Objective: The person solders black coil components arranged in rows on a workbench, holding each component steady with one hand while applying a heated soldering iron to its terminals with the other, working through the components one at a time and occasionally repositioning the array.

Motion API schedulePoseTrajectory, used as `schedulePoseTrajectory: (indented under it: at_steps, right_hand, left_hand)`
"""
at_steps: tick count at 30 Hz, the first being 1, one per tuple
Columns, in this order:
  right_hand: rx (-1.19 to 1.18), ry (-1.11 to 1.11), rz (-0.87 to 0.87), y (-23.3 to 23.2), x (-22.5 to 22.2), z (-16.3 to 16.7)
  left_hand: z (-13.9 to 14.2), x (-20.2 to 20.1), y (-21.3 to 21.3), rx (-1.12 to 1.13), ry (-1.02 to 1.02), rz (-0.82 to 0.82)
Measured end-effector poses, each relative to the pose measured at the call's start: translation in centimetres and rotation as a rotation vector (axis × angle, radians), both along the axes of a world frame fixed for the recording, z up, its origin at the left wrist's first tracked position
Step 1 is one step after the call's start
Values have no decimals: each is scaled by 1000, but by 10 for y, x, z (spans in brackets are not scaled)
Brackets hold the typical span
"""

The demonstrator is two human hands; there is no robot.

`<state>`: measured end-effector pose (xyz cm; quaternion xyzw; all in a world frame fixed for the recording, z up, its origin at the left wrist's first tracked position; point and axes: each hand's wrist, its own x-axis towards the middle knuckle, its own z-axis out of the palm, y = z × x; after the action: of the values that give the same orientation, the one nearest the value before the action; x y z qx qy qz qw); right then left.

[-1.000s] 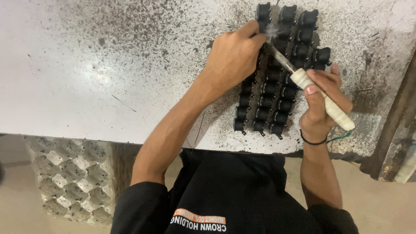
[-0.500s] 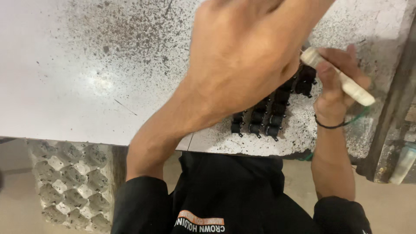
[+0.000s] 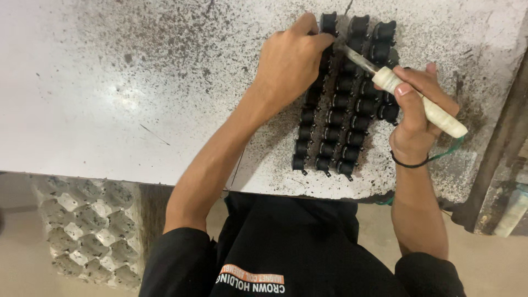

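Black moulded parts (image 3: 344, 104) are seen in three rows on the speckled bench (image 3: 137, 82), right of centre. Left hand (image 3: 289, 66) is curled, fingertips pressing the far row; right hand (image 3: 421, 110) is closed around a pale-handled tool (image 3: 418, 102). Parts judged small, light, rigid; best gripped at the sides.

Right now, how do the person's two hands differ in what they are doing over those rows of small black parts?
The right hand is wrapped around a pale tool handle, its metal tip pointing into the rows of black parts; the left hand holds no tool. The left hand lies knuckles up with fingertips pressed on the leftmost row's far end, while the right hand sits beside the right row. The right wrist wears a dark band; the left is bare. Both work over the speckled table.
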<state>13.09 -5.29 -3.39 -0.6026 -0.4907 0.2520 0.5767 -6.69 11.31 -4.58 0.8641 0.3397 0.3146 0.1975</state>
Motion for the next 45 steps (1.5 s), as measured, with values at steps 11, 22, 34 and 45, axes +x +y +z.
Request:
schedulePoseTrajectory:
  at_steps: [11, 22, 34, 45]
  right_hand:
    - [4, 15, -14, 5, 1, -4]
    - [-41, -100, -49, 3, -4, -1]
    - [107, -92, -27, 3, -4, -6]
    - [110, -132, 11, 7, -4, -4]
  left_hand:
    - [9, 15, 6, -29, 100, -11]
    - [8, 5, 6, -71, -82, -43]
    - [7, 3, 6, -42, -48, -27]
    - [11, 5, 8, -10, -79, -45]
